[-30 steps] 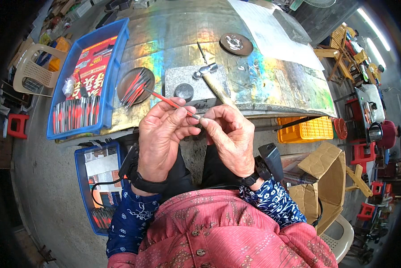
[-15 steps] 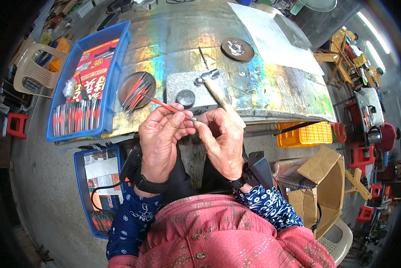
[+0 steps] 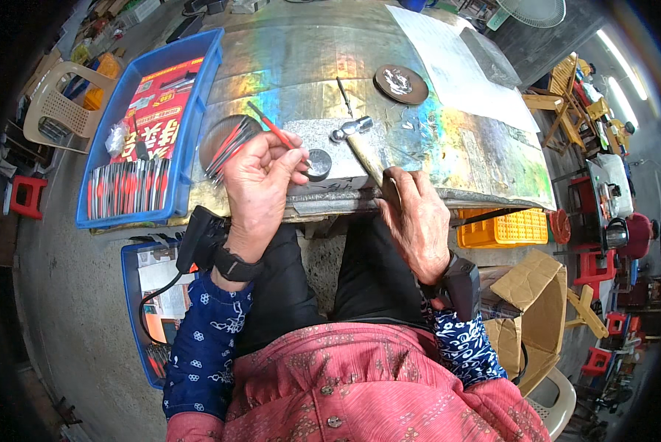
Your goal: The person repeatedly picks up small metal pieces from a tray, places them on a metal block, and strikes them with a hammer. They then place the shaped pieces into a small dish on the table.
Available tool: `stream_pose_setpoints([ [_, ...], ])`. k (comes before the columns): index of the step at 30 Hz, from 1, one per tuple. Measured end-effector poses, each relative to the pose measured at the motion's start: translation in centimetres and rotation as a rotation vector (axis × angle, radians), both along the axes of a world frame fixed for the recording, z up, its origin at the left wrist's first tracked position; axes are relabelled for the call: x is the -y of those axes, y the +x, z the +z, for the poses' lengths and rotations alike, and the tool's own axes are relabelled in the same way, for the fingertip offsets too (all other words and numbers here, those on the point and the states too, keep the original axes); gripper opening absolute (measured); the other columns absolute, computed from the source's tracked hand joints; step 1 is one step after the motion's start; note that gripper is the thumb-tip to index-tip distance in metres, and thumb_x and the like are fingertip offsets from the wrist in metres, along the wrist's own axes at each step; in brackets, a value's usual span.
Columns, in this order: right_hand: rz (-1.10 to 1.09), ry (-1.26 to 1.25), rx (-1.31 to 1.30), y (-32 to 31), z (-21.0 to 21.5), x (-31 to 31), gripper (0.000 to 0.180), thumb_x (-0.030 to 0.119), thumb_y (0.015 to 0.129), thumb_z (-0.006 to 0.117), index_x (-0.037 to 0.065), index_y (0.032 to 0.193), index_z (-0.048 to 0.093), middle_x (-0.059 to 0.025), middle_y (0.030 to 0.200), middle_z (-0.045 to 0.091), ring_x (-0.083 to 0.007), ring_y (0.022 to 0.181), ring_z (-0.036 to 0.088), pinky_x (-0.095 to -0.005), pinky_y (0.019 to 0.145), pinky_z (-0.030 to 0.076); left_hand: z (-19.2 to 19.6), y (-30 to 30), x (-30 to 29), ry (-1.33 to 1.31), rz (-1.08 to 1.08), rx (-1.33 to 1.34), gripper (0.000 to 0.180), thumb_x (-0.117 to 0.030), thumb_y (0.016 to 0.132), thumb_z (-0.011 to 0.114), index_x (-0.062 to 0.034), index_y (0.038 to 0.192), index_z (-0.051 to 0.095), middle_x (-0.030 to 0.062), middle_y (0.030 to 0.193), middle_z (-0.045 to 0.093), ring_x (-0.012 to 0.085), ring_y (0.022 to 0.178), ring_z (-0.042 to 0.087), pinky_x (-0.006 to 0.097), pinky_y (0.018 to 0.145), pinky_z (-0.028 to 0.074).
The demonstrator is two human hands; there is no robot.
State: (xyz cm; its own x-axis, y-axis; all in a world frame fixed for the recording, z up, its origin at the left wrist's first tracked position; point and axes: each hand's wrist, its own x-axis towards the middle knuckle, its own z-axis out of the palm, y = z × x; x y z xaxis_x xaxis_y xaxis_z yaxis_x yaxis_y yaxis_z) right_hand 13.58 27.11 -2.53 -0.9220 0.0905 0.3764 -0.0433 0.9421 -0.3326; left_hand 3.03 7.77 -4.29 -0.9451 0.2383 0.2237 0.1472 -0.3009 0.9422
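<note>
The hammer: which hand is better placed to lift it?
Probably the right hand: its fingers are at the near end of the hammer handle, though a firm grip can't be made out. The left hand is farther away, holding a thin red stick.

Just behind the fingers (image 3: 289, 160), black wrist straps (image 3: 240, 267) carry dark boxy modules (image 3: 463, 287), the left one with a thin black cable (image 3: 146, 300). Farther back: navy sleeves (image 3: 204, 346) with white flowers, a pinkish-red blouse (image 3: 396, 376) (floral clusters, round buttons (image 3: 335, 422)), black trousers (image 3: 378, 272).
</note>
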Motion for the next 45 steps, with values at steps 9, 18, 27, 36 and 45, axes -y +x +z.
stream_pose_setpoints([
  [9, -0.006, -0.061, 0.053, -0.2, -1.0, 0.0, 0.048, 0.01, 0.08, 0.069, 0.001, 0.123, 0.05, -0.0205, 0.104, 0.056, -0.0389, 0.09, 0.06, -0.0447, 0.074, 0.051, -0.3, -0.1, -0.9, -0.063, 0.06, -0.04, 0.01, 0.003, 0.087, 0.063, 0.0029, 0.097, 0.064, 0.005, 0.086, 0.067, 0.0066, 0.071, 0.062, 0.019, 0.058, 0.051],
  [18, 0.008, -0.041, -0.004, -0.3, -1.6, -0.1, 0.047, 0.009, 0.081, 0.067, 0.001, 0.124, 0.049, -0.0203, 0.101, 0.056, -0.039, 0.088, 0.06, -0.0449, 0.072, 0.05, 0.1, 0.2, -0.9, -0.156, 0.069, -0.078, 0.009, 0.002, 0.09, 0.062, 0.0037, 0.099, 0.064, 0.0065, 0.088, 0.067, 0.0091, 0.073, 0.063, 0.02, 0.062, 0.052],
  [27, -0.035, 0.044, -0.116, -1.1, -0.1, -0.1, 0.033, 0.006, 0.084, 0.06, 0.001, 0.116, 0.053, -0.0188, 0.09, 0.058, -0.0364, 0.08, 0.061, -0.0442, 0.069, 0.05, 0.2, 0.7, -1.2, -0.446, 0.261, -0.461, 0.014, 0.003, 0.08, 0.068, 0.0008, 0.094, 0.069, 0.0137, 0.085, 0.07, 0.0228, 0.077, 0.07, 0.029, 0.066, 0.052],
  [36, 0.156, -0.214, -0.198, 1.9, 8.7, 0.2, 0.025, 0.004, 0.084, 0.068, -0.002, 0.108, 0.061, -0.014, 0.078, 0.063, -0.0199, 0.061, 0.06, -0.0273, 0.058, 0.048, 0.7, 1.1, -1.4, -0.496, 0.279, -0.465, 0.012, 0.003, 0.082, 0.068, 0.0042, 0.094, 0.069, 0.0127, 0.085, 0.071, 0.0164, 0.077, 0.068, 0.028, 0.069, 0.053],
  [45, 0.279, -0.187, -0.164, 2.4, 12.2, 1.2, 0.025, 0.001, 0.084, 0.065, -0.003, 0.109, 0.062, -0.0145, 0.08, 0.064, -0.0216, 0.063, 0.063, -0.0306, 0.061, 0.051, 0.4, 0.9, -1.4, -0.515, 0.315, -0.512, 0.013, 0.002, 0.08, 0.069, 0.0021, 0.093, 0.069, 0.0143, 0.084, 0.07, 0.0221, 0.075, 0.069, 0.029, 0.066, 0.052],
])
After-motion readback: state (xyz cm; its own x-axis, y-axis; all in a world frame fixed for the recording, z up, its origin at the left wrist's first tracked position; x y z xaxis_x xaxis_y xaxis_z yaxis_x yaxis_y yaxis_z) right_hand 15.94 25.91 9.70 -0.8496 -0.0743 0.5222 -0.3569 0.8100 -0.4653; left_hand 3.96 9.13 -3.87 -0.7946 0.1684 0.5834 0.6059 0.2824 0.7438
